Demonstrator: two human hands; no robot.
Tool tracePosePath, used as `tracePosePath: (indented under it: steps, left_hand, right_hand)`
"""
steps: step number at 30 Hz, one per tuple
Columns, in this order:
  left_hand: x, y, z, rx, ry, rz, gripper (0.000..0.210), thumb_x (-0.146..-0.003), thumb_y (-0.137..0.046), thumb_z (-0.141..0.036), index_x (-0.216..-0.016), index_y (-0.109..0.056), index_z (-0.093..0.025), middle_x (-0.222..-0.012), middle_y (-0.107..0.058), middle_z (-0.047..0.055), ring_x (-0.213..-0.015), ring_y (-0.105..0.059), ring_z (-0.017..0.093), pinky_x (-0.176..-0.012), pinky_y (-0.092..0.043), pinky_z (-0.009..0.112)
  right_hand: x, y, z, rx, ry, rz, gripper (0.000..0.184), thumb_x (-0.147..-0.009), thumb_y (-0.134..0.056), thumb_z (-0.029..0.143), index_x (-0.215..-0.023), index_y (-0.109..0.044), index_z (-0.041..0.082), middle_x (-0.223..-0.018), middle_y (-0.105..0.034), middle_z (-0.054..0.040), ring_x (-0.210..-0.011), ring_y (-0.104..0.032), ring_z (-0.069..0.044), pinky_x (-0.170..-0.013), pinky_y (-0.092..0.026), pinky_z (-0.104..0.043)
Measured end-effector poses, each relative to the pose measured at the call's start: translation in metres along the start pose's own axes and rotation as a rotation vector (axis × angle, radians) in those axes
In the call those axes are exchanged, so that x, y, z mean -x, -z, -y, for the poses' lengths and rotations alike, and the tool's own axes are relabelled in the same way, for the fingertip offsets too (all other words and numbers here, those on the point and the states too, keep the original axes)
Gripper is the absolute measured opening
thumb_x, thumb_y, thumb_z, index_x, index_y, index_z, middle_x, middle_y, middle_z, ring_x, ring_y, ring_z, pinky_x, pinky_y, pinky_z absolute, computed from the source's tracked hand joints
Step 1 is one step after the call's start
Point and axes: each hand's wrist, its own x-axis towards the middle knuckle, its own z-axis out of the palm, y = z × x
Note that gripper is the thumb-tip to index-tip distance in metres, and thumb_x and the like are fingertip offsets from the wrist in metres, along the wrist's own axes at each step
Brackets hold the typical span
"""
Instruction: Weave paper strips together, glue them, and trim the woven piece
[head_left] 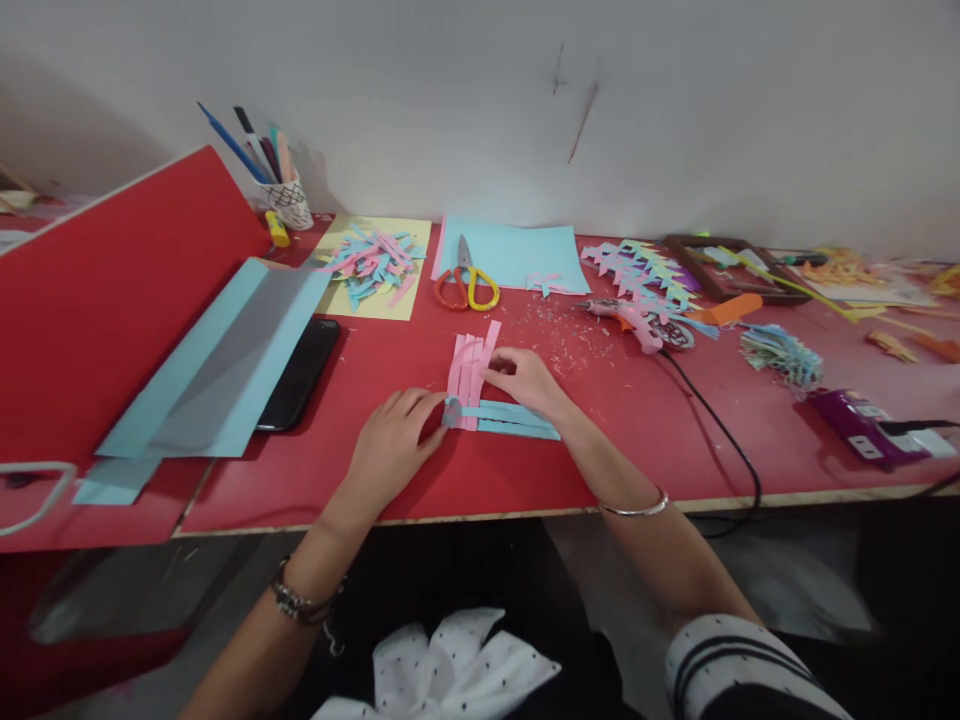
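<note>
pink paper strips [466,370] | light-blue paper strips [519,424] | red-and-yellow scissors handles [473,288] | red tabletop [390,355] | white pen cup [291,203], black crisscross

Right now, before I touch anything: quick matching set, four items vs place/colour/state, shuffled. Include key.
Items
1. scissors
2. glue gun
3. phone
4. pink strips

Descriptions
A. between left hand and right hand
B. black, partly hidden by a blue sheet
C. red-and-yellow-handled
D. pink body, black cord running from it

Pairs: 1-C, 2-D, 3-B, 4-A
</note>
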Motion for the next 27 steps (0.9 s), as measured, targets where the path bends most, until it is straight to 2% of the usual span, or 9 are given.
tracePosePath:
  steps: [6,10,18,23,27]
  left_hand:
    - [0.0,-0.001,0.0,0.038,0.003,0.002,0.03,-0.085,-0.042,-0.029,-0.107,-0.054,-0.013,-0.105,-0.06,0.011,-0.097,-0.055,0.023,-0.079,-0.047,0.035]
    - [-0.002,-0.002,0.001,0.06,-0.064,0.003,0.029,-0.086,-0.039,-0.022,-0.11,-0.054,-0.015,-0.108,-0.059,0.009,-0.098,-0.056,0.021,-0.081,-0.047,0.033]
    - [0.0,0.0,-0.001,0.092,-0.198,-0.04,0.028,-0.086,-0.035,-0.016,-0.096,-0.061,-0.017,-0.092,-0.063,0.006,-0.086,-0.059,0.016,-0.076,-0.048,0.028]
    - [0.0,0.003,-0.004,0.057,-0.276,0.006,0.028,-0.084,-0.038,-0.015,-0.098,-0.062,-0.019,-0.085,-0.063,0.005,-0.079,-0.058,0.016,-0.071,-0.047,0.028]
    - [0.0,0.004,-0.006,-0.01,-0.314,0.059,0.027,-0.081,-0.043,-0.017,-0.101,-0.061,-0.021,-0.087,-0.062,0.005,-0.079,-0.057,0.017,-0.07,-0.047,0.029]
  right_hand:
    - [-0.001,0.0,-0.001,0.025,0.003,0.005,0.015,-0.067,-0.055,0.028,-0.058,-0.048,0.018,-0.063,-0.055,0.0012,-0.059,-0.047,-0.011,-0.061,-0.035,-0.027]
    - [-0.001,0.0,0.001,0.05,0.004,0.018,0.016,-0.067,-0.055,0.028,-0.058,-0.047,0.018,-0.061,-0.054,0.0013,-0.059,-0.047,-0.011,-0.059,-0.034,-0.026]
    - [-0.001,0.001,0.006,0.085,-0.004,0.024,0.018,-0.067,-0.056,0.026,-0.056,-0.045,0.018,-0.06,-0.053,0.002,-0.057,-0.045,-0.01,-0.057,-0.03,-0.025]
    - [-0.001,-0.002,0.01,0.143,-0.038,0.018,0.021,-0.068,-0.057,0.025,-0.054,-0.043,0.018,-0.059,-0.052,0.0023,-0.056,-0.043,-0.009,-0.056,-0.028,-0.025]
    - [-0.004,-0.005,0.009,0.225,0.002,-0.001,0.023,-0.067,-0.06,0.023,-0.053,-0.042,0.017,-0.061,-0.051,0.0027,-0.058,-0.043,-0.009,-0.058,-0.026,-0.025]
